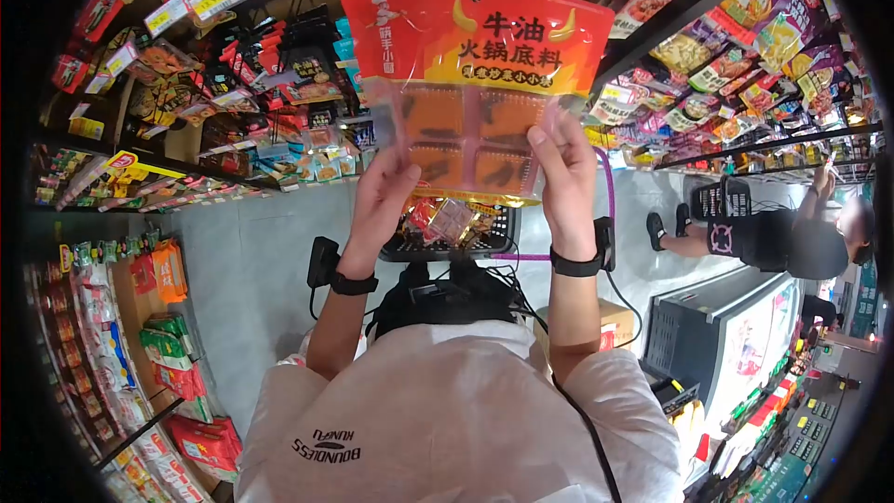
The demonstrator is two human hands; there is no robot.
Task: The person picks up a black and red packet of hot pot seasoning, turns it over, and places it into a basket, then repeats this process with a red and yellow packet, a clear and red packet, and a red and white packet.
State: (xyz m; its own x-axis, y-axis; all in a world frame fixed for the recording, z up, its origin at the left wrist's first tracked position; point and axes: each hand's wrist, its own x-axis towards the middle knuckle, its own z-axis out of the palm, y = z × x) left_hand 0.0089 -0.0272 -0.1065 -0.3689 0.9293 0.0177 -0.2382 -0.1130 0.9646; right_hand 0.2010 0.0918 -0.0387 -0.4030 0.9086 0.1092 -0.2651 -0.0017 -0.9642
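Observation:
Between my two hands a bag of hot pot soup base (pixel 507 61) is held up, its red and yellow printed front facing me. Several orange-brown blocks show through its clear lower part. My left hand (pixel 384 194) grips the lower left edge, thumb on the front. On the lower right edge my right hand (pixel 566 182) is closed, its thumb pressed on the front. Both wrists wear black straps with small devices. Below the bag, a black shopping basket (pixel 507 233) holds shiny red and gold packages (pixel 452 221), partly hidden by the bag.
Shelves of packaged food (pixel 279 84) rise ahead and on the left, with more bagged goods (pixel 717 65) at right. Another person (pixel 782 237) stands at right near a second basket (pixel 722 197). A freezer-like cabinet (pixel 726 335) and a cardboard box (pixel 610 321) are on my right.

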